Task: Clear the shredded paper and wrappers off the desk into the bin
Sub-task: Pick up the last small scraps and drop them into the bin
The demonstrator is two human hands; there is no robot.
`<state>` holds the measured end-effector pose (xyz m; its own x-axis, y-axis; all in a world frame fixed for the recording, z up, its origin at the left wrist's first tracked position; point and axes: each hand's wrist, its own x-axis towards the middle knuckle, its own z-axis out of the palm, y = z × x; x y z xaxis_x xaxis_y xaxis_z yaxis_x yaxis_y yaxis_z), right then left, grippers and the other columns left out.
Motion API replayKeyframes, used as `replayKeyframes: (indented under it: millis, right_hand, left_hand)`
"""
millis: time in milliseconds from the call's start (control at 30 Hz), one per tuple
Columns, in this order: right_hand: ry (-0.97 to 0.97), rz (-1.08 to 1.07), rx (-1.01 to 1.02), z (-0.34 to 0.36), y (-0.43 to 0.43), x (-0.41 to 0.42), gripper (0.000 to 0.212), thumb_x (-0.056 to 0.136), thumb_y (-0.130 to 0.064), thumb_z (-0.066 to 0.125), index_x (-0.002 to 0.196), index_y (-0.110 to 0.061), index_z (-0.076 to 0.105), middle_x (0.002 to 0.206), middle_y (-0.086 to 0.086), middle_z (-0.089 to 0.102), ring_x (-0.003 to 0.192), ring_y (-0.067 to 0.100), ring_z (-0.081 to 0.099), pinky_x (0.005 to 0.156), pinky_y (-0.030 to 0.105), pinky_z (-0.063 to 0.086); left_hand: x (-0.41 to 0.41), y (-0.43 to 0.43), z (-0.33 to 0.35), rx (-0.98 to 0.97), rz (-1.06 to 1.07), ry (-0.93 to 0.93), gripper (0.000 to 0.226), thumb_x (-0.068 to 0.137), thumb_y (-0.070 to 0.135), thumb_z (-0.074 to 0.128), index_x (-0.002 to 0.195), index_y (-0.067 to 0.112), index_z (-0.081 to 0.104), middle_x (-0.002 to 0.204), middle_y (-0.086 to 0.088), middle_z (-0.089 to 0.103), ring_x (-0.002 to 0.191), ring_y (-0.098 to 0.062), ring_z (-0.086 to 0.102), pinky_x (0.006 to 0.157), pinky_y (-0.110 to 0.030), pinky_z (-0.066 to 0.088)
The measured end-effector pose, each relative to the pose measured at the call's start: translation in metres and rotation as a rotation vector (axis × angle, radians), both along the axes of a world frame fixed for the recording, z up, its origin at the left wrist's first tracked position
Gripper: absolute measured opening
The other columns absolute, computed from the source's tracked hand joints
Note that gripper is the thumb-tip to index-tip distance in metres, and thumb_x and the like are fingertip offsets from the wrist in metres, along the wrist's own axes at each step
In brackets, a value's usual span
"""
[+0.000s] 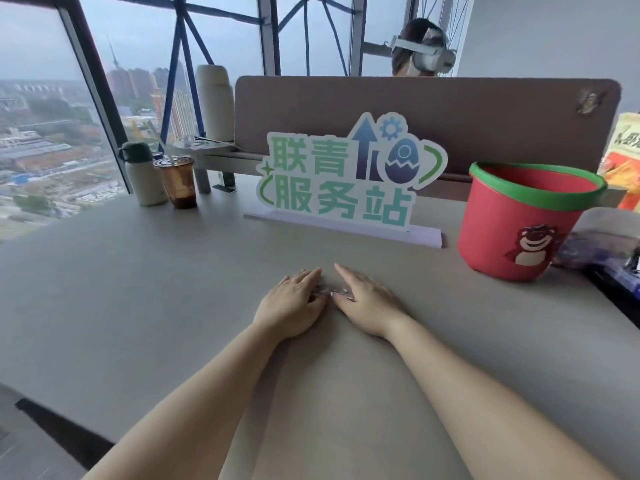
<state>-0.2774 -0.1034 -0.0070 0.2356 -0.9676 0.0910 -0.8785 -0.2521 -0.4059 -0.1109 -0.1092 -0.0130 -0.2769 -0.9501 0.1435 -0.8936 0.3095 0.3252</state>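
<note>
I am in an office high up in a tower. My grey tabletop (138,289) ends at a brown felt divider (467,112), with another person (420,39) in a headset beyond it. A tall window (41,98) looks over city rooftops. A standing sign (346,174), a flask (142,178) and an iced coffee (176,183) line the back.

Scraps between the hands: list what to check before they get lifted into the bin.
1. Scraps gathered between left hand and right hand: ok, one small cluster.
2. Scraps gripped: not ok, both hands lie flat, fingers straight.
3. Bin upright, mouth open: ok.
4. Path right to the bin: ok, bare desk.
5. Room inside the bin: cannot tell, bottom hidden.
6. More scraps under the palms: cannot tell.
</note>
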Motion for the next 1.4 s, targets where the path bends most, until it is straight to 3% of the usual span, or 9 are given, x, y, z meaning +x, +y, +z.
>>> replayKeyframes:
  millis: [300, 500, 700, 967, 1267, 1400]
  right_hand:
    - [0.035, 0.086, 0.010, 0.001, 0.006, -0.004, 0.043, 0.096, -0.020, 0.034, 0.139, -0.023, 0.038, 0.151, -0.005, 0.034, 0.141, 0.012, 0.027, 0.116, 0.026, 0.017]
    - [-0.143, 0.051, -0.102, 0.000, 0.012, -0.009, 0.036, 0.087, -0.017, 0.055, 0.123, -0.014, 0.059, 0.126, 0.009, 0.059, 0.120, 0.026, 0.051, 0.104, 0.027, 0.033]
    - [-0.155, -0.054, -0.106, -0.004, 0.008, -0.009, 0.038, 0.084, -0.030, 0.062, 0.119, -0.017, 0.062, 0.117, 0.010, 0.058, 0.115, 0.026, 0.048, 0.101, 0.027, 0.033]
    - [-0.148, -0.025, -0.053, 0.002, 0.007, -0.001, 0.035, 0.086, -0.024, 0.061, 0.118, -0.011, 0.062, 0.115, 0.016, 0.055, 0.114, 0.029, 0.050, 0.101, 0.027, 0.035]
    - [-0.168, 0.013, -0.005, 0.010, 0.007, 0.018, 0.039, 0.086, -0.023, 0.062, 0.123, -0.012, 0.058, 0.119, 0.017, 0.053, 0.114, 0.029, 0.051, 0.100, 0.029, 0.035]
    - [-0.166, 0.046, 0.006, 0.013, 0.006, 0.020, 0.029, 0.087, -0.025, 0.061, 0.112, -0.011, 0.065, 0.112, 0.016, 0.053, 0.108, 0.029, 0.052, 0.096, 0.031, 0.039]
  left_hand:
    - [0.004, 0.009, 0.002, -0.015, -0.013, 0.018, 0.040, 0.094, 0.041, 0.039, 0.132, 0.034, 0.047, 0.143, 0.016, 0.044, 0.134, -0.011, 0.038, 0.109, -0.026, 0.029]
    - [0.007, 0.011, -0.001, -0.100, 0.006, 0.127, 0.036, 0.087, 0.038, 0.052, 0.122, 0.032, 0.057, 0.128, 0.007, 0.056, 0.124, -0.017, 0.047, 0.104, -0.028, 0.038]
    - [0.010, 0.008, -0.005, -0.124, 0.069, 0.192, 0.035, 0.083, 0.042, 0.058, 0.115, 0.031, 0.062, 0.115, 0.002, 0.060, 0.113, -0.022, 0.052, 0.100, -0.030, 0.041]
    - [0.009, 0.011, -0.005, -0.097, 0.027, 0.309, 0.029, 0.082, 0.031, 0.061, 0.109, 0.025, 0.067, 0.105, 0.000, 0.060, 0.092, -0.023, 0.061, 0.086, -0.037, 0.053]
    - [0.014, 0.005, 0.000, -0.009, 0.043, 0.318, 0.034, 0.083, 0.022, 0.065, 0.116, 0.014, 0.064, 0.112, -0.010, 0.058, 0.096, -0.028, 0.062, 0.094, -0.033, 0.049]
    - [0.018, 0.001, 0.005, 0.027, 0.013, 0.278, 0.029, 0.086, 0.018, 0.062, 0.114, 0.014, 0.065, 0.112, -0.010, 0.057, 0.095, -0.025, 0.062, 0.094, -0.028, 0.047]
